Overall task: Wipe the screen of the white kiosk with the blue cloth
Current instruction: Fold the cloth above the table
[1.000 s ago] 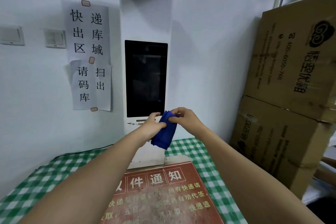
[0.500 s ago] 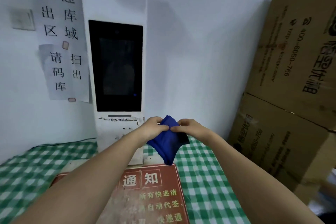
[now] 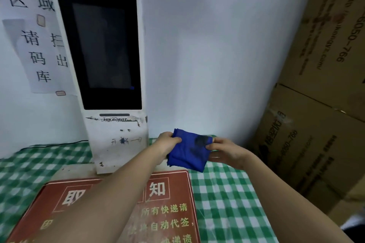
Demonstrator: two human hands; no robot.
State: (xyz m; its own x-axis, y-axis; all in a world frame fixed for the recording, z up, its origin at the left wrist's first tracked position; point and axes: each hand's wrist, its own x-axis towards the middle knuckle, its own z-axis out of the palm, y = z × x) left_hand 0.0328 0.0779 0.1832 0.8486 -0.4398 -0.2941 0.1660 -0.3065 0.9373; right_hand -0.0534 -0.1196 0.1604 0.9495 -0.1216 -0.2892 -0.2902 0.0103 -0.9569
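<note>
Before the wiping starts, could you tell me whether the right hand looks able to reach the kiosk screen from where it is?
Probably yes: nothing stands between the right hand and the screen, though it still shares the blue cloth with the left hand.

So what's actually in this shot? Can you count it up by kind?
Kiosk: 1
Blue cloth: 1
Red notice board: 1
Paper signs on the wall: 2
Cardboard boxes: 2
Hands, left and right: 2
Total: 9
</note>
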